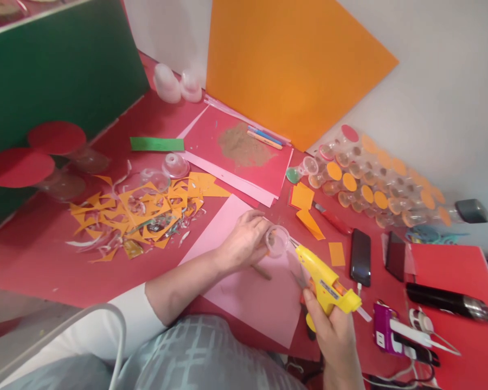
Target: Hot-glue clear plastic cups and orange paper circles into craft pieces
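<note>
My left hand [244, 241] is closed around a small clear plastic cup [277, 240], held on its side just above a pink paper sheet [248, 287]. My right hand [333, 336] grips a yellow hot glue gun [327, 279]. The gun's nozzle points up and left and sits right at the rim of the cup. Both hands work over the red table [36, 254].
Orange paper scraps and clear plastic bits [140, 214] lie at left. Rows of small capped cups [374, 181] lie at right, by a red-handled knife [333, 219], two phones [360, 256], a dark cylinder [447, 300] and a power strip [394, 330]. Orange [293, 65] and green [52, 70] boards stand behind.
</note>
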A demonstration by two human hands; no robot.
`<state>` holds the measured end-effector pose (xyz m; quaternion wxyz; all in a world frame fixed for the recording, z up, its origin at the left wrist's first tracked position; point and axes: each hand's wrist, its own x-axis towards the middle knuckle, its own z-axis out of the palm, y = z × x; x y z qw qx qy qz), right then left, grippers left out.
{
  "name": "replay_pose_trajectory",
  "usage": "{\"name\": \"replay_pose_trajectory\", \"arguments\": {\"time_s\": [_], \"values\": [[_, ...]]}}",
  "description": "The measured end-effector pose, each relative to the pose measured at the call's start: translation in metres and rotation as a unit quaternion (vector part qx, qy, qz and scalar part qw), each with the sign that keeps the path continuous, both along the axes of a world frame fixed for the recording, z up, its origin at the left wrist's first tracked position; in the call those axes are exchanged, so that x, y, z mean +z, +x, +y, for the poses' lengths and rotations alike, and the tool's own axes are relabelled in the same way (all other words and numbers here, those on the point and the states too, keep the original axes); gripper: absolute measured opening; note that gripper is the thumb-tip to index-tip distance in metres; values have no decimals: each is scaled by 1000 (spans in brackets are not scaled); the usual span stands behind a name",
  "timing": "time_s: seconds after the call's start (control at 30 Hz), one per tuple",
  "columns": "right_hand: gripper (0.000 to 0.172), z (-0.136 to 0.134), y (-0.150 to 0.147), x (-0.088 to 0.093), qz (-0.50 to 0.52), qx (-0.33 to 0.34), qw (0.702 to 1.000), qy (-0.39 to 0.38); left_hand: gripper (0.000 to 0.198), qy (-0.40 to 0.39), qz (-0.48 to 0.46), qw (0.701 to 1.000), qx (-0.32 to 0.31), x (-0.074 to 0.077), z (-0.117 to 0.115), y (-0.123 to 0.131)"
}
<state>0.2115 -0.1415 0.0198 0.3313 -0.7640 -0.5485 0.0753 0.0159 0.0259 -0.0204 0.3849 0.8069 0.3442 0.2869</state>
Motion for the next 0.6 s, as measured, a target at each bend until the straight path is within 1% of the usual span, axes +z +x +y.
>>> {"name": "replay_pose_trajectory", "arguments": {"time_s": [0.13, 0.23, 0.33, 0.4, 0.5, 0.6], "values": [[46, 5, 0, -6, 10, -12, 1000, -12, 31, -11, 6, 1000, -2, 3, 1, -1], [47, 9, 0, -5, 26, -36, 999, -6, 35, -20, 9, 1000, -4, 1, 0, 2], [44, 15, -6, 5, 97, -31, 994, -31, 38, -27, 4, 1000, 16, -4, -2, 7], [41, 18, -11, 15, 136, -22, 989, -46, 35, -31, -1, 999, 27, -5, -2, 9], [40, 19, -16, 25, 148, -6, 989, -30, 23, -34, -4, 999, 19, -2, -3, 7], [40, 11, -15, 28, 136, 18, 990, -31, 26, -37, -7, 999, 1, 3, -2, 2]]}}
